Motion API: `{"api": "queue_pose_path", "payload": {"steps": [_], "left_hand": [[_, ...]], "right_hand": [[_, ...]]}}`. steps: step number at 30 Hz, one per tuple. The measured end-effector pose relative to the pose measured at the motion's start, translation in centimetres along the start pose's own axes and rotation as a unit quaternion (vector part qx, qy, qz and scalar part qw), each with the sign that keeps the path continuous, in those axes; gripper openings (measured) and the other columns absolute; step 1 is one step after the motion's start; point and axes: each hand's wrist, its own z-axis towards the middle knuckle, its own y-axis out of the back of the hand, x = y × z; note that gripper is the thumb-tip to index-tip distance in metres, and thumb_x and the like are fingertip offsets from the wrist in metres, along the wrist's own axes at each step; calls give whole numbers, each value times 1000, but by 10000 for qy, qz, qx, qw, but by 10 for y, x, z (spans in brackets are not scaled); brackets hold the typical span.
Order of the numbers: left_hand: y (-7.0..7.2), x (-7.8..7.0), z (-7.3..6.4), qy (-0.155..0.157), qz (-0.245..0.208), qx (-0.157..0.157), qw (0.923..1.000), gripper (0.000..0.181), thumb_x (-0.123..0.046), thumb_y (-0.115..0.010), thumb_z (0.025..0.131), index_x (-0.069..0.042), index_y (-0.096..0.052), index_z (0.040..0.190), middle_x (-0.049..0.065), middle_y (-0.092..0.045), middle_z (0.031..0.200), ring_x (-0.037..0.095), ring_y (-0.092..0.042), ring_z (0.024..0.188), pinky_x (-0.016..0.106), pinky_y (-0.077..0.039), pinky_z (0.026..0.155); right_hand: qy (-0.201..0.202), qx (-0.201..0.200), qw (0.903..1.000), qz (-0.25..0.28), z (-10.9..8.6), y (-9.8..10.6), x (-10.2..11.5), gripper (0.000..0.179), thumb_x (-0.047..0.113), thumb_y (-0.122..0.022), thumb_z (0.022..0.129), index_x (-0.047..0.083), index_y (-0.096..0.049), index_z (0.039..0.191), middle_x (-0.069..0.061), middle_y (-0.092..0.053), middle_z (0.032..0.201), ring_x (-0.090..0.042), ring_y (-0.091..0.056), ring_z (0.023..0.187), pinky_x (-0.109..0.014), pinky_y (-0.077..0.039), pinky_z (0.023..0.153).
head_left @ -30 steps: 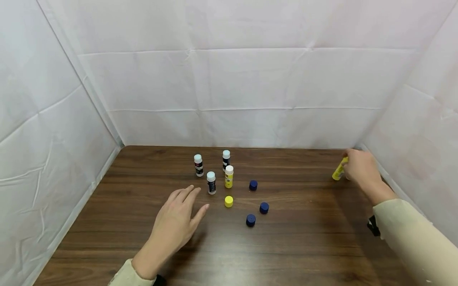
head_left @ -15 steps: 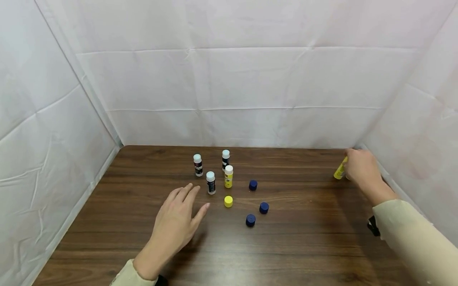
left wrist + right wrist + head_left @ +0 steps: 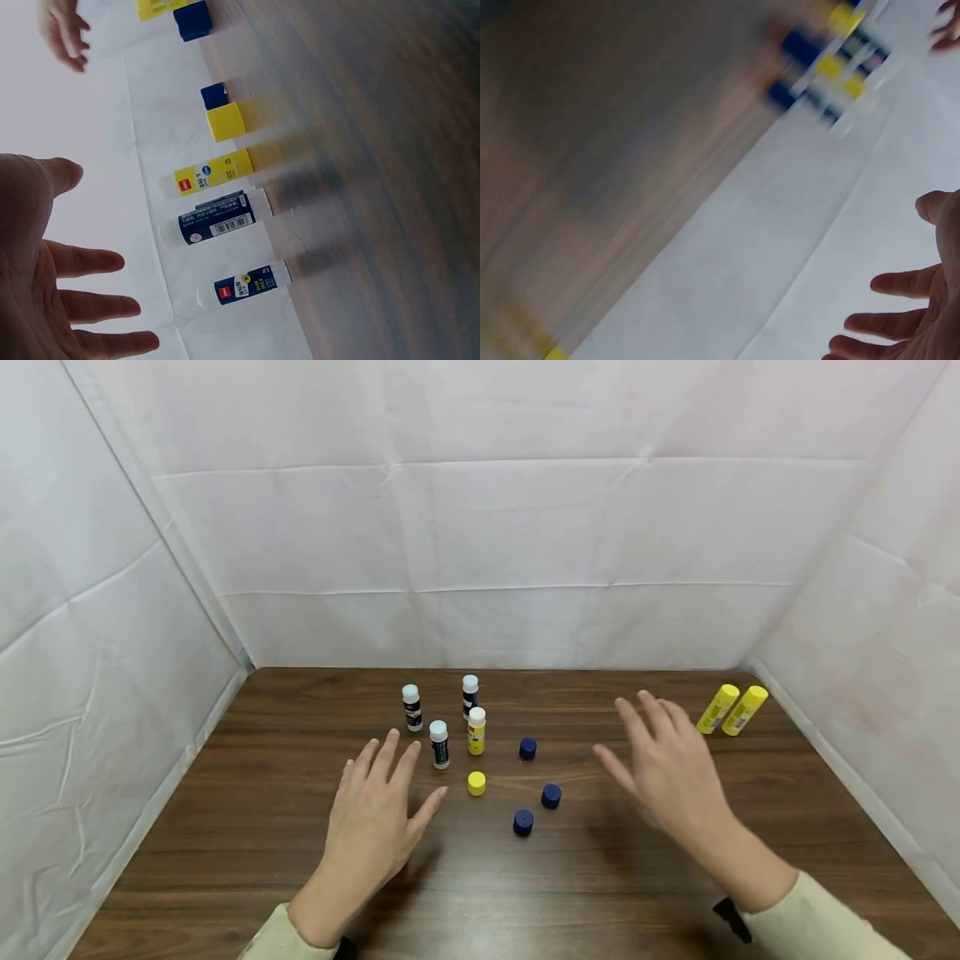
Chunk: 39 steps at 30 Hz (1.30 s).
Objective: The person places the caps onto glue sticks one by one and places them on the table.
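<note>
while our left hand [image 3: 375, 818] and right hand [image 3: 667, 768] both hover, fingers spread wide and holding nothing, the left is just beside the nearest navy stick [image 3: 440, 753], and the right is between the navy caps [image 3: 551, 797] and two all-yellow sticks [image 3: 717, 710] that stand together near the right end of the tabletop [image 3: 480, 893]. just beyond the left, two more navy sticks [image 3: 413, 714] and a white-topped yellow stick [image 3: 476, 742] stand upright, with a yellow cap [image 3: 476, 784] before them. to handle these well, we judge, one hand should steady a stick low on its barrel while the other pinches a cap lightly by its sides and keeps it level; slim tubes could tip if brushed. we see smooth cylinders with printed labels, pale plastic-looking tops, and short, squat caps. the wood-grained surface has a soft sheen; behind hangs creased white cloth [image 3: 525, 527].
</note>
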Motion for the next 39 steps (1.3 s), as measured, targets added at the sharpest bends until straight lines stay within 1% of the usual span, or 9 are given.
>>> {"api": "queue_pose_path", "payload": {"steps": [2, 4, 10, 13, 18, 25, 29, 35, 39], "left_hand": [[-1, -1, 1, 60, 32, 31, 10000, 69, -59, -63, 94, -14, -54, 147, 19, -43, 156, 42, -42, 140, 65, -36, 112], [-2, -1, 2, 121, 45, 71, 9999, 71, -61, -61, 95, -16, -51, 149, 18, -40, 158, 42, -39, 142, 65, -35, 112], [-7, -3, 3, 193, 71, 184, 9996, 76, -63, -59, 94, -20, -44, 155, 17, -37, 160, 41, -36, 145, 65, -34, 112], [-7, -5, 3, 204, 84, 239, 9995, 78, -64, -59, 94, -20, -43, 155, 17, -37, 160, 42, -36, 144, 65, -35, 112], [-6, -6, 3, 191, 58, 249, 9995, 78, -65, -58, 94, -19, -43, 155, 17, -37, 160, 42, -37, 144, 65, -35, 112], [-6, -7, 3, 119, -1, 194, 9997, 75, -63, -59, 95, -18, -46, 153, 18, -39, 158, 42, -39, 142, 64, -37, 111], [-6, -6, 3, 72, -26, 130, 9999, 74, -62, -60, 94, -16, -49, 151, 20, -42, 156, 43, -42, 140, 60, -40, 111], [-6, -6, 3, -40, -18, 29, 10000, 73, -61, -63, 93, -14, -52, 147, 20, -48, 151, 42, -50, 133, 54, -47, 106], [-6, -6, 3, -88, -80, -17, 9999, 70, -60, -65, 93, -13, -56, 144, 18, -54, 146, 38, -55, 128, 52, -52, 99]], "right_hand": [[96, -28, 9999, 72, -4, 3, 20, 76, 63, -43, 101, -2, -56, 139, -33, -54, 138, -53, -54, 120, -64, -49, 95], [114, 56, 9998, 153, -9, 5, 36, 80, 66, -37, 102, 0, -54, 143, -32, -50, 143, -53, -51, 125, -65, -48, 96], [-183, 872, 9950, 453, -28, 8, 70, 86, 69, -52, 95, 8, -41, 155, -28, -36, 156, -52, -36, 140, -69, -38, 105], [-238, 1095, 9923, 520, -36, 7, 80, 88, 70, -53, 93, 10, -39, 156, -27, -34, 158, -51, -34, 142, -69, -37, 106], [-232, 1063, 9925, 552, -40, 5, 85, 87, 70, -52, 94, 11, -39, 157, -26, -37, 157, -50, -36, 141, -68, -41, 104], [-266, 1144, 9916, 535, -40, 5, 85, 86, 69, -54, 94, 10, -40, 156, -25, -39, 156, -48, -39, 140, -66, -46, 99], [-245, 1145, 9917, 539, -38, 5, 83, 86, 69, -54, 94, 10, -42, 155, -25, -40, 155, -47, -41, 138, -65, -47, 99], [-203, 1017, 9927, 615, -30, -1, 79, 82, 67, -56, 94, 8, -47, 151, -23, -45, 151, -45, -46, 134, -60, -50, 96], [-215, 1096, 9905, 801, -19, -8, 75, 77, 63, -57, 95, 7, -50, 148, -22, -49, 147, -43, -48, 132, -58, -48, 101]]}}
